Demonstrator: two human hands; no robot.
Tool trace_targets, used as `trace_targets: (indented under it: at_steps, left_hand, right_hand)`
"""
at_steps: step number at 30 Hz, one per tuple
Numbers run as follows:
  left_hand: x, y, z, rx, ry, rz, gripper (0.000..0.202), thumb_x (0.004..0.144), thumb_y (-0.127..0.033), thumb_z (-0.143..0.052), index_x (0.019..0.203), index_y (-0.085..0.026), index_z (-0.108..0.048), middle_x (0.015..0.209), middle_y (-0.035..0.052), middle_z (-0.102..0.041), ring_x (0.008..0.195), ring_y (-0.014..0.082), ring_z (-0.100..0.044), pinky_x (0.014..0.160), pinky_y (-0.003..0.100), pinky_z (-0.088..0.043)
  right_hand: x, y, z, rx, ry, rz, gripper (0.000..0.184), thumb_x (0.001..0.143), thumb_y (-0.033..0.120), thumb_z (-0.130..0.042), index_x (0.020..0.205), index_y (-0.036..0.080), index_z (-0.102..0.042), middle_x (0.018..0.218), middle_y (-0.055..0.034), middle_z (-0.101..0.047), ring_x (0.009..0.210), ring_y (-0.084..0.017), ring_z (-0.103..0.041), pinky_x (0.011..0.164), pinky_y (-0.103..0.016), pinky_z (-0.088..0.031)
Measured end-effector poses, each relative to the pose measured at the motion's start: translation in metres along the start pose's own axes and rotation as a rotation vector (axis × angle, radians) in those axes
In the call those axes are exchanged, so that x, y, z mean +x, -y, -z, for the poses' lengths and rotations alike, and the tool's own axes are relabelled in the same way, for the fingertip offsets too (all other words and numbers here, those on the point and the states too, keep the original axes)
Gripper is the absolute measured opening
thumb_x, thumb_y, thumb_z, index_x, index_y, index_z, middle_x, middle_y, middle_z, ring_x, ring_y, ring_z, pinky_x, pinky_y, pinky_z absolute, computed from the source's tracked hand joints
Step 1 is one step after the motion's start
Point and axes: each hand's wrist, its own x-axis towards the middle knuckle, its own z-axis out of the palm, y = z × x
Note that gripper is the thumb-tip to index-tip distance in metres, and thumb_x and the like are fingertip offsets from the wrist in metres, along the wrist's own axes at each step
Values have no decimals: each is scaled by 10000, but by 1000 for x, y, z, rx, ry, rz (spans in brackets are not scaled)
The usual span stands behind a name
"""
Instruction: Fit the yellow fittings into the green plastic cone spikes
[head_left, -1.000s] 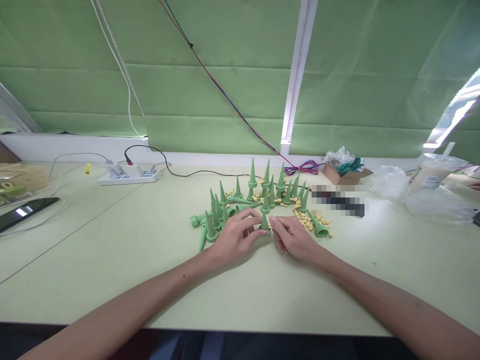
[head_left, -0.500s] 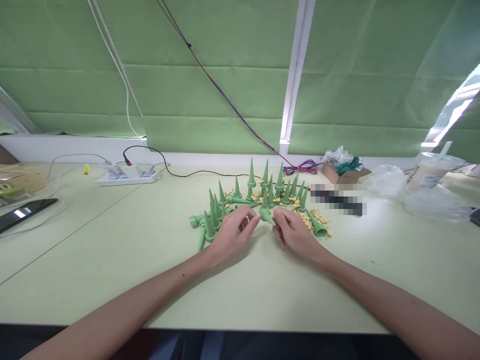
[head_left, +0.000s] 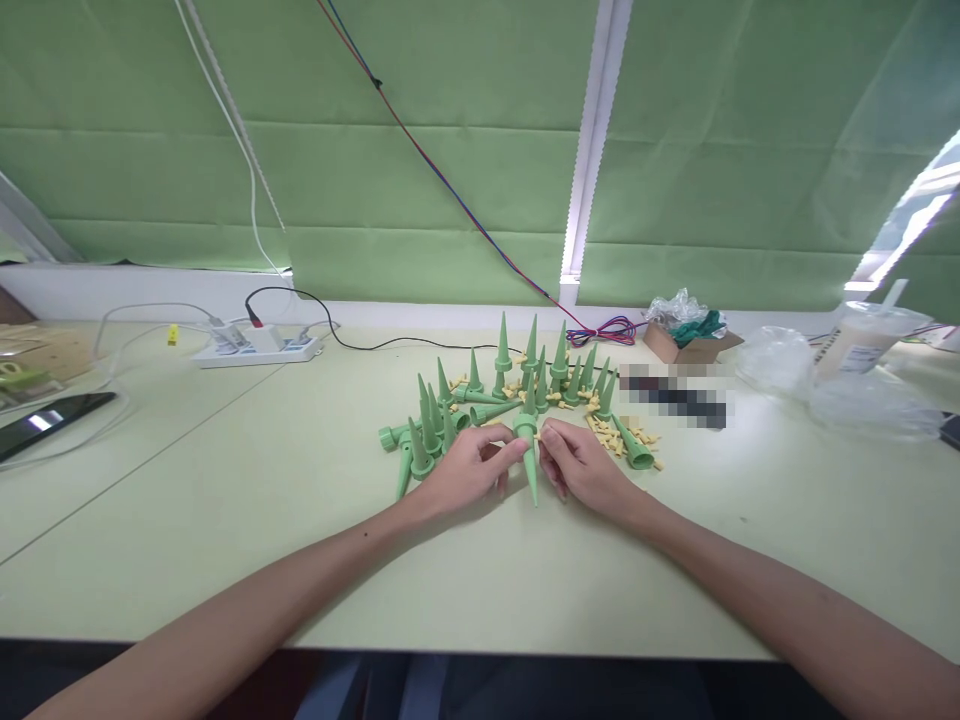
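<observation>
A green plastic watering spike (head_left: pixel 530 470) hangs between my hands with its narrow tip pointing down towards me. My left hand (head_left: pixel 476 465) pinches it near its wide collar, thumb on the front. Close beside the spike's right side, my right hand (head_left: pixel 589 460) has thumb and fingertips pressed together; a tiny yellow bit shows at them, which looks like one of the small yellow valves (head_left: pixel 604 437). Behind my hands, several green spikes (head_left: pixel 502 345) stand upright, and others (head_left: pixel 405 470) lie on their sides at the left. One spike (head_left: pixel 635 447) lies near the yellow pieces.
A white power strip (head_left: pixel 259 352) with plugs and cables lies at the back left, a phone (head_left: pixel 52 420) at the far left. On the right are a small cardboard box (head_left: pixel 690 347), plastic bags (head_left: pixel 776 362) and a drink cup (head_left: pixel 862 345). Green blinds (head_left: pixel 427 200) hang behind the table.
The spike has turned so that its tip points towards me instead of right. My left hand has come in and gripped it; my right fingers are now beside its collar.
</observation>
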Motion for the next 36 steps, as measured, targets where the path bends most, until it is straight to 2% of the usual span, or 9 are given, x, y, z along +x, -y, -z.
trace_targets:
  at_steps: [6,11,14,19,25,32,36]
  left_hand:
    - [0,-2,0,-6,2,-10,373,909,-510,-588,744,-185,-510,547,-43,-514,495,116,-508,488,224,-380]
    - [0,0,-3,14,-66,-126,379,879,-428,-652,705,-188,-416,657,-47,-448,538,98,-528,495,211,-397]
    - [0,0,-4,63,-85,-195,330,891,-382,-638,708,-177,-455,727,-30,-438,564,92,-519,514,215,-413]
    - [-1,-2,-3,168,-131,-275,293,897,-346,-638,715,-178,-481,737,-9,-465,604,108,-482,554,232,-408]
    - [1,1,-1,316,-217,-363,256,918,-328,-618,723,-181,-544,726,11,-539,638,135,-483,610,258,-386]
    - [3,3,-1,383,-264,-301,326,949,-320,-551,659,-171,-571,662,15,-574,618,142,-498,608,263,-361]
    - [2,-3,-1,195,-215,-121,450,1003,-413,-425,680,-164,-613,534,-2,-534,541,140,-505,585,262,-383]
  right_hand:
    - [0,0,1,34,0,-4,485,1023,536,-378,666,214,-440,514,42,-478,385,-98,-439,418,-241,-368]
    - [1,-2,0,109,19,-84,537,1013,572,-363,639,202,-468,457,40,-487,350,-94,-443,381,-222,-352]
    - [2,0,-1,143,18,-131,579,1010,580,-354,584,199,-446,414,33,-485,318,-88,-428,356,-212,-335]
    - [2,3,-2,114,3,-147,619,1007,580,-355,519,202,-397,375,26,-472,295,-82,-419,352,-207,-330]
    - [1,1,-4,102,-46,-158,587,985,622,-378,582,200,-448,417,31,-488,325,-92,-445,369,-212,-372]
    - [2,4,-3,60,-107,-72,507,997,597,-389,693,200,-471,529,41,-517,352,-78,-466,377,-210,-368]
    - [3,6,1,38,-107,-49,500,993,602,-396,697,205,-466,556,37,-522,365,-85,-470,383,-227,-365]
